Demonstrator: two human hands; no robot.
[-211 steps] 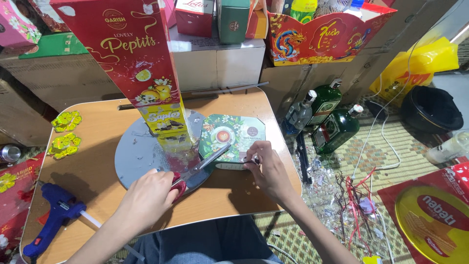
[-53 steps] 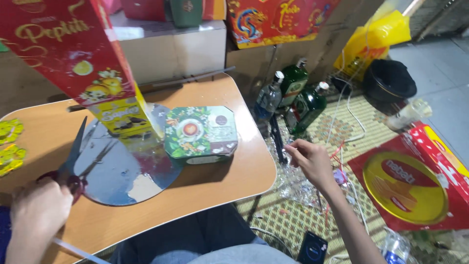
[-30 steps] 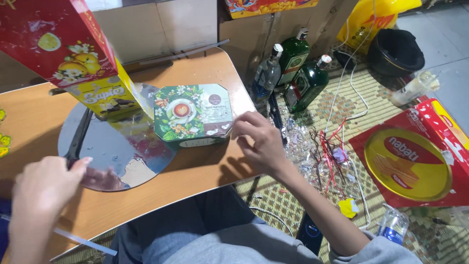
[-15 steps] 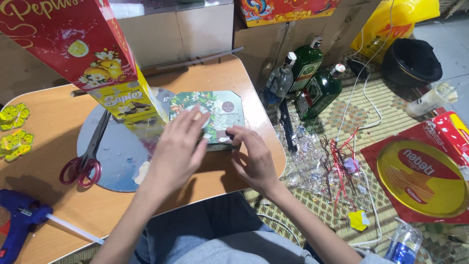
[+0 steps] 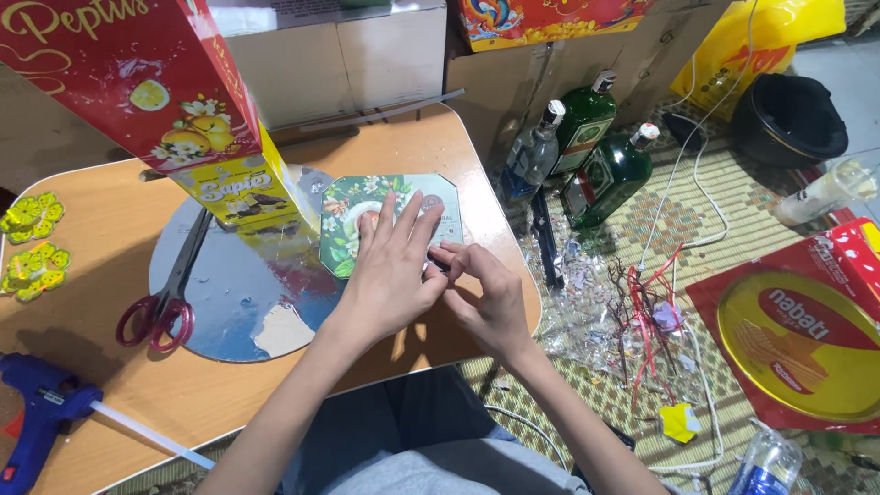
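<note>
Under the spread fingers [image 5: 403, 215] of the left hand [image 5: 390, 275] lies a green octagonal tin [image 5: 367, 206] with a flower-printed lid, flat on the desk [image 5: 101, 238] near its right edge; the palm presses on the tin's near right part, fingers apart and laid flat, not clamped. Just right of it, the right hand [image 5: 490, 298] has its fingertips pinched together on a small dark piece [image 5: 440, 266] at the tin's near right corner; what that piece is I cannot tell. By its look the tin is probably stiff, light and smooth, so it may slide on the desk unless held down, and its straight side walls seem the best place to grip. Left of the tin, touching or overlapping it, sits a round mirrored board [image 5: 238, 289] with red-handled scissors [image 5: 170, 293] resting on it, and a tall red and yellow carton [image 5: 174, 92] stands at its far side. Further left, a blue glue gun [image 5: 41, 412] lies at the desk's near corner. Right of the desk, on the woven mat, green glass bottles [image 5: 600, 151] stand together, and a red packet with a round yellow tin [image 5: 797, 344] lies beyond.
</note>
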